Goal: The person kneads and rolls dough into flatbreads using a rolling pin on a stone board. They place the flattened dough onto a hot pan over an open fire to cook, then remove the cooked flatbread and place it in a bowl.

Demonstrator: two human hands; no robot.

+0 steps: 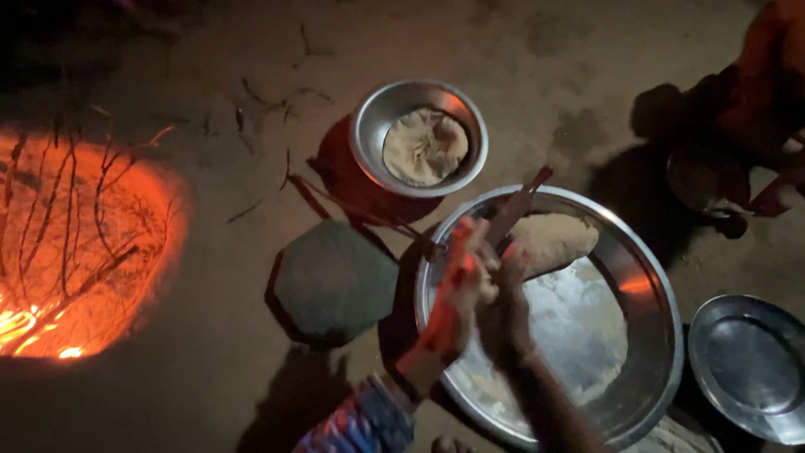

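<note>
My left hand and my right hand are pressed palm to palm over the near-left rim of a large round steel plate. Whatever lies between the palms is hidden. A lump of pale dough rests at the far side of the plate, just beyond my fingers, with flour smeared over the plate's middle. A thin dark stick-like tool slants up across the plate's far rim next to my fingertips. My left forearm wears a striped sleeve.
A steel bowl holding flat round breads stands beyond the plate. A rounded greenish stone lies left of it. Glowing embers and twigs burn far left. A smaller steel plate sits right; another person's limb shows top right.
</note>
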